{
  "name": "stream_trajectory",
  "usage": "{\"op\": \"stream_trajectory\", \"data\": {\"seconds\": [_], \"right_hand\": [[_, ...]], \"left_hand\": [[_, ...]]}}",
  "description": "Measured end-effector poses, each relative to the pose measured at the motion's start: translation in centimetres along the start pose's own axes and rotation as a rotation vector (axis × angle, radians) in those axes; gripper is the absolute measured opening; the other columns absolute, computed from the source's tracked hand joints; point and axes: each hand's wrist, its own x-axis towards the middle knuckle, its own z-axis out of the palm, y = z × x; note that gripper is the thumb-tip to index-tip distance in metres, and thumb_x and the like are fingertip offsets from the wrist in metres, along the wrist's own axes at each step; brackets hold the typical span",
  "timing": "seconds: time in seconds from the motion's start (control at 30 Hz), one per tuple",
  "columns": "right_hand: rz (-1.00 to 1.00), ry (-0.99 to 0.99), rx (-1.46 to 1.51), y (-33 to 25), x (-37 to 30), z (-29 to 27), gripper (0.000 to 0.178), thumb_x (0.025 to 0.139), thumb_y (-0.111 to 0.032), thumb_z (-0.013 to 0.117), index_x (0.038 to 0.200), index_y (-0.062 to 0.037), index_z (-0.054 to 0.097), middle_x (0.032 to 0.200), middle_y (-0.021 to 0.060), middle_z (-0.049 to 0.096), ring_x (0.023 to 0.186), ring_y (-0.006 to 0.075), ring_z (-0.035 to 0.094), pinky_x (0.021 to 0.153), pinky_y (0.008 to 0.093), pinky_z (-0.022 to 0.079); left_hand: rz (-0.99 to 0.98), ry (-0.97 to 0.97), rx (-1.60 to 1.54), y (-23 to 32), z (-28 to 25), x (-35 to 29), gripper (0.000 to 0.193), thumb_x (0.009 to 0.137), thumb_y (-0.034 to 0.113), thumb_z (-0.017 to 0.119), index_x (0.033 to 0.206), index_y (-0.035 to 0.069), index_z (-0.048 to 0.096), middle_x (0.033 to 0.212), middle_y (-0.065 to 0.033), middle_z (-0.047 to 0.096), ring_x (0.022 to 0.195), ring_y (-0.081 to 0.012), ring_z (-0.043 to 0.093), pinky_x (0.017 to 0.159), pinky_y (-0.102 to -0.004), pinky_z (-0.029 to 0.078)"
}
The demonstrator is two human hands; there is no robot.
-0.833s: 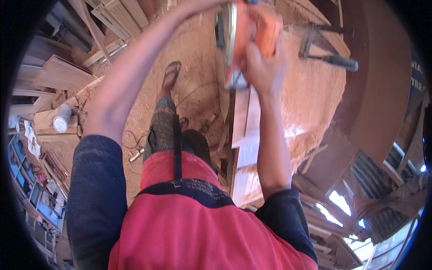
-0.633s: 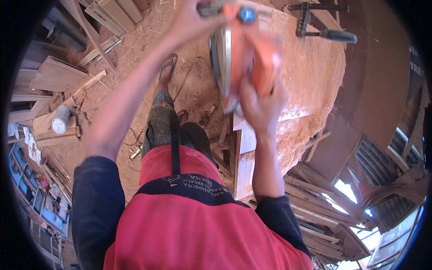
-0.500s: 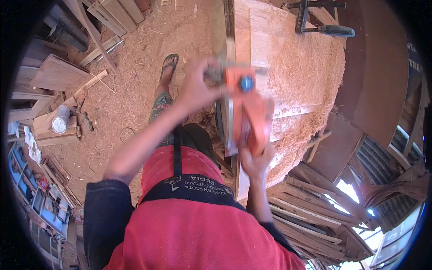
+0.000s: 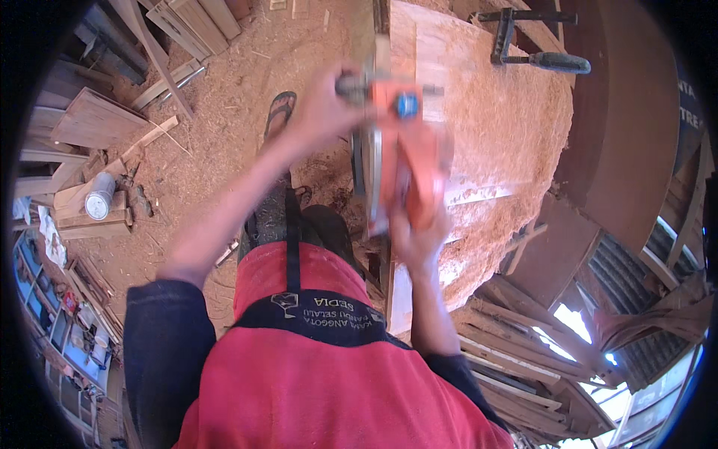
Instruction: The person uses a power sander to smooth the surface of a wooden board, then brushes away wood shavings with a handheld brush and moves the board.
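Left hand and right hand grip an orange planer over the left edge of the wood

The left holds its dark front piece, the right closes round the rear handle; blur hides whether the planer touches the wood. Planing this edge looks like the step in hand; the next move probably calls for a firm two-handed hold and level pressure. Shavings cover the wood to the right, a clamp beyond
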Motion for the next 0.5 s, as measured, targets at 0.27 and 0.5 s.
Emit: {"op": "stream_trajectory", "data": {"seconds": [0.27, 0.5], "right_hand": [[0.144, -0.005, 0.153, -1.4, 4.9, 0.4, 0.029, 0.081, -0.015, 0.070, 0.103, 0.0018, 0.064, 0.082, 0.0138, 0.069, 0.071, 0.0184, 0.066, 0.065, 0.0360, 0.053], [0.384, -0.154, 0.027, 1.8, -18.1, -5.8, 0.032, 0.074, -0.012, 0.075, 0.103, -0.0015, 0.067, 0.080, 0.0181, 0.070, 0.073, 0.0377, 0.071, 0.065, 0.0430, 0.056]], "left_hand": [[0.150, 0.005, -0.161, -1.6, -1.1, 5.9, 0.067, 0.069, 0.032, 0.092, 0.118, 0.003, 0.058, 0.113, -0.0112, 0.062, 0.105, -0.0199, 0.062, 0.093, -0.0350, 0.051], [0.003, -0.030, -0.077, -0.1, 5.5, -17.2, 0.067, 0.061, 0.034, 0.095, 0.111, 0.007, 0.060, 0.116, -0.0130, 0.054, 0.116, -0.0323, 0.052, 0.101, -0.0414, 0.043]]}}
